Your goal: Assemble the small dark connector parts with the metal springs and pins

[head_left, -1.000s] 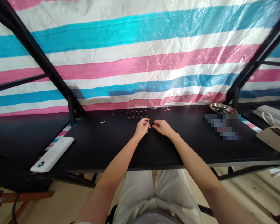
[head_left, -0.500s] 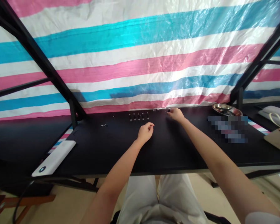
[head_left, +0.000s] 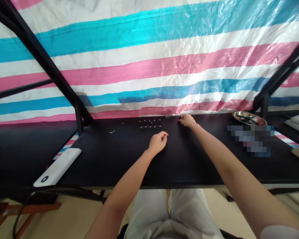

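Observation:
My right hand (head_left: 188, 120) reaches to the back of the black table, its fingers pinched on a small dark piece (head_left: 179, 117) too small to name. Just left of it, close to the striped sheet, is a short row of tiny silver pieces (head_left: 168, 116). My left hand (head_left: 158, 142) hovers over or rests on the table nearer to me, thumb and fingers pressed together; anything inside them is hidden. Beyond that hand, several small black strips with light ends (head_left: 149, 123) stand side by side in a row.
Thin white bits (head_left: 112, 132) lie on the black table (head_left: 109, 159) to the left. A white oblong device (head_left: 58, 167) sits at the left edge. At the back right is a round metal dish (head_left: 249, 118), with a blurred-out patch before it. Black frame bars (head_left: 48, 71) flank the striped sheet.
The view has shifted slightly. My right hand has moved a little left toward the silver pieces, still pinching the dark piece. My left hand keeps almost the same pose.

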Demonstrator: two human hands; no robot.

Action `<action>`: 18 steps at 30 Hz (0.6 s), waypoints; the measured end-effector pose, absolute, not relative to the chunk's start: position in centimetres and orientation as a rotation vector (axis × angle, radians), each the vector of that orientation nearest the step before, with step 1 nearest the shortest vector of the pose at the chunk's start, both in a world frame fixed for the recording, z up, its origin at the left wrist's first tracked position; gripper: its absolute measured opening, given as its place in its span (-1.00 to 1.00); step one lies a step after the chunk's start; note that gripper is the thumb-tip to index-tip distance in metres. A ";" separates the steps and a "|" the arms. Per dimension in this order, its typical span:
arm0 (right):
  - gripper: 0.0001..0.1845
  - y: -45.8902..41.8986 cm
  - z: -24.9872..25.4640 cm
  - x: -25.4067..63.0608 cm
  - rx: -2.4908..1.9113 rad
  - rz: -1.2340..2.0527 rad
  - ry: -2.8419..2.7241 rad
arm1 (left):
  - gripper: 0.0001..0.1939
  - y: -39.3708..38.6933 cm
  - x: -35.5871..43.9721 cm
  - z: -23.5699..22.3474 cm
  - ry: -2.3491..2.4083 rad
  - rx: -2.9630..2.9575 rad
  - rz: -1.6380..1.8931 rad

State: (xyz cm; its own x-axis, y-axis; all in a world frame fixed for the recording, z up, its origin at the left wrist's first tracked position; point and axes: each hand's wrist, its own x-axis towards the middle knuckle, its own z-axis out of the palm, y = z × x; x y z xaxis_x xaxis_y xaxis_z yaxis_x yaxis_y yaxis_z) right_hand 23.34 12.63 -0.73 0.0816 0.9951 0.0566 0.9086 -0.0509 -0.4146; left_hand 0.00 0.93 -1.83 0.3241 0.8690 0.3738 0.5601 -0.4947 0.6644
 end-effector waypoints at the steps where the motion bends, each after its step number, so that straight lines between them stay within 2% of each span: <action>1: -0.83 12.7 -0.8 23.4 -2.025 0.362 -1.877 | -0.80 0.9 0.0 -1.8 1.265 2.181 1.002; 8: -0.93 13.6 -0.9 24.3 -1.997 0.619 -1.837 | -0.79 0.8 0.0 -1.5 1.258 2.188 0.985; 18: -0.90 13.8 -1.9 24.8 -1.971 0.639 -1.723 | -0.78 0.7 0.0 -1.5 1.259 2.166 0.982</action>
